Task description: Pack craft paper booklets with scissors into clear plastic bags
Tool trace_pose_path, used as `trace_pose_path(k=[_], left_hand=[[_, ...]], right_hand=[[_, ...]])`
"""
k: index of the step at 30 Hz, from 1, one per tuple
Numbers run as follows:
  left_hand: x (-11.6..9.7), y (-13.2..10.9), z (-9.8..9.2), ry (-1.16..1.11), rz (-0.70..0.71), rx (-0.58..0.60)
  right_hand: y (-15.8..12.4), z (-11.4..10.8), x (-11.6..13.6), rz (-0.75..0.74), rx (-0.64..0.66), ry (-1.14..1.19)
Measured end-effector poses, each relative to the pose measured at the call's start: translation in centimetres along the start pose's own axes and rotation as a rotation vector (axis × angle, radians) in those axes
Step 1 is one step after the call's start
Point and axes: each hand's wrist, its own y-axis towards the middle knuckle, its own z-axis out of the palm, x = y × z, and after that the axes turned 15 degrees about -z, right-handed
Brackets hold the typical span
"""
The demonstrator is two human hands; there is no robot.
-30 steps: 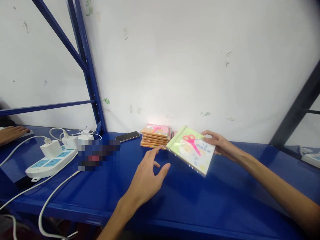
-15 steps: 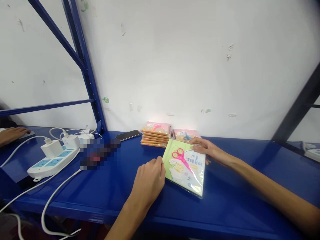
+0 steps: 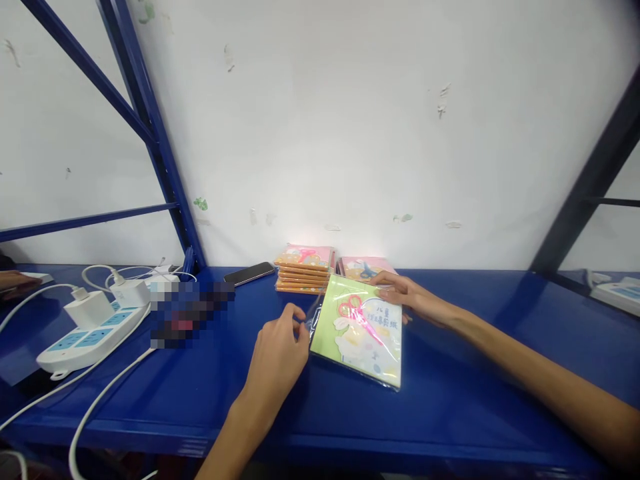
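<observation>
A green paper-craft pack [image 3: 357,330] with pink scissors printed on it lies in a clear plastic sleeve on the blue shelf [image 3: 450,407]. My left hand [image 3: 277,353] pinches the sleeve's clear flap at the pack's left edge. My right hand [image 3: 407,297] rests on the pack's far right corner, fingers closed on its edge. Just behind stand a stack of orange packs [image 3: 303,270] and a pink pack [image 3: 365,268].
A dark phone [image 3: 249,273] lies left of the stack. Further left are a white power strip [image 3: 83,330] with chargers and white cables, and a blurred patch. Another person's hand [image 3: 13,280] shows at the far left. Blue rack posts rise against the white wall.
The green pack came down from the air onto the shelf. My left hand closed from open fingers into a pinch on the sleeve's flap, lifting it. My right hand stayed on the far corner.
</observation>
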Motion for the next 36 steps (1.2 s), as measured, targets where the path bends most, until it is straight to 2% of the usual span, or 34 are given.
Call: trace_pose_path(k=[5, 7, 10, 14, 16, 18, 19, 22, 24, 31, 36], left_hand=[[0.1, 0.0, 0.1, -0.078, 0.214, 0.087], [0.0, -0.1, 0.2, -0.140, 0.223, 0.102], [-0.4, -0.3, 0.2, -0.344, 0.148, 0.188], [-0.7, -0.4, 0.5, -0.545, -0.103, 0.478], [-0.7, -0.3, 0.6, -0.589, -0.196, 0.553], [-0.6, 0.0, 0.5, -0.619, -0.221, 0.549], [-0.5, 0.1, 0.3, -0.627, -0.226, 0.537], [-0.1, 0.5, -0.3, -0.637, -0.256, 0.519], [0.2, 0.9, -0.9, -0.634, -0.269, 0.509], [1.3, 1.4, -3.6, -0.592, -0.306, 0.459], [2.5, 1.9, -4.3, -0.639, -0.321, 0.401]], right_hand=[[-0.1, 0.0, -0.1, -0.031, -0.002, -0.027], [-0.2, -0.1, -0.2, -0.044, -0.004, -0.035], [-0.2, -0.2, -0.3, -0.054, -0.018, -0.055], [-0.2, 0.4, -0.6, 0.001, -0.057, -0.050], [-0.1, 0.8, -0.9, 0.040, -0.112, -0.013], [-0.1, 1.1, -1.3, 0.076, -0.129, 0.021], [-0.1, 1.1, -1.6, 0.097, -0.096, 0.022], [-0.1, 0.7, -2.1, 0.130, 0.097, -0.023], [0.0, 0.3, -2.0, 0.118, 0.173, -0.047], [-0.3, -2.1, -0.5, 0.063, 0.198, -0.204], [-0.9, -4.5, 0.2, 0.100, 0.211, -0.349]])
